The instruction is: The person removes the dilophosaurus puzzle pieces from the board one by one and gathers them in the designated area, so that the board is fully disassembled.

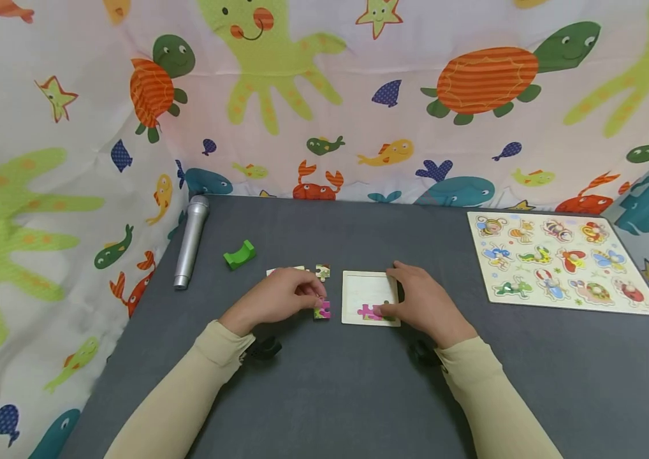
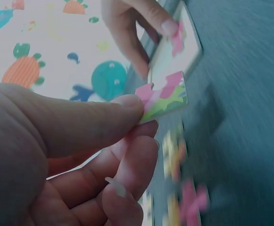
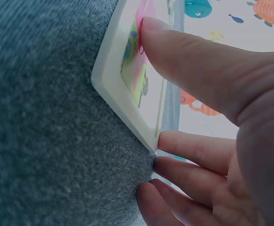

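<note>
My left hand (image 1: 285, 299) pinches a pink-and-green jigsaw piece (image 2: 164, 98) between thumb and fingertips, just left of a shallow wooden puzzle tray (image 1: 359, 286). The tray lies flat, with joined pink-and-green pieces (image 3: 137, 66) along its near side, partly hidden by my right thumb. My right hand (image 1: 424, 305) holds the tray at its right side, thumb pressed on the pieces inside and fingers against the outer edge. Past the left hand lie loose jigsaw pieces (image 1: 322, 272), some covered by that hand in the head view and blurred in the left wrist view.
A green curved block (image 1: 240, 255) lies to the left, with a silver microphone-shaped cylinder (image 1: 191, 243) beyond it. At the far right is a board of insect pictures (image 1: 565, 264). A sea-animal curtain (image 1: 359, 127) borders the grey table (image 1: 336, 395) at the back and sides.
</note>
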Available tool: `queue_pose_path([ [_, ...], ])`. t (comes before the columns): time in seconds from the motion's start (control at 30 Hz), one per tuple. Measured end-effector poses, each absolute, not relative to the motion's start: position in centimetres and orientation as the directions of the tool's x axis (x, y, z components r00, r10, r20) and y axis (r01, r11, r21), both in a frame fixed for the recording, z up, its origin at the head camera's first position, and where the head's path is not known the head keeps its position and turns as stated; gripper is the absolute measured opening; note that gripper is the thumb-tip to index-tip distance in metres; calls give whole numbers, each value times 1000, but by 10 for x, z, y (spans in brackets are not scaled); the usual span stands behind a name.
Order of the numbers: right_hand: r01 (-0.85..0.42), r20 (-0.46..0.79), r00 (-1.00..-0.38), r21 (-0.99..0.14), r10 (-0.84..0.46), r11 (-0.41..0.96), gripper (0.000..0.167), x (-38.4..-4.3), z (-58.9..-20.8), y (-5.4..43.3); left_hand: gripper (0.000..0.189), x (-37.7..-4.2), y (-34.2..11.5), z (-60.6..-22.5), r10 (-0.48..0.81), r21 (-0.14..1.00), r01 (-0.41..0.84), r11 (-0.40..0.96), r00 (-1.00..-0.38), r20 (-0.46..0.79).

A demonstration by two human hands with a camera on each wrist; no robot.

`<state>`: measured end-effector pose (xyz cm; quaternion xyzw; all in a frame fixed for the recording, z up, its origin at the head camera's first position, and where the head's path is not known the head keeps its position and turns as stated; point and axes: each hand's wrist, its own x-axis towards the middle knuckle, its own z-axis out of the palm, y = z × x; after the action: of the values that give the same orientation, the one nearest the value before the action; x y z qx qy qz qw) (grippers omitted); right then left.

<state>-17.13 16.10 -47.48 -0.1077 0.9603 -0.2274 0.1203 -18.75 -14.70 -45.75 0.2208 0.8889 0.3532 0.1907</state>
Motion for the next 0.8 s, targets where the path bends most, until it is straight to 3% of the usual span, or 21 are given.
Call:
queue_pose_path([
  [0.4, -156, -176, -949, -462, -263, 873, 83, -171, -475, 162, 8, -158, -229, -465, 437, 710, 133, 692, -860, -265],
  [0.8, -159, -177, -947, -467, -268, 870, 83, -170, -475, 162, 7, -152, -250, -473, 441, 731, 107, 673, -852, -281],
])
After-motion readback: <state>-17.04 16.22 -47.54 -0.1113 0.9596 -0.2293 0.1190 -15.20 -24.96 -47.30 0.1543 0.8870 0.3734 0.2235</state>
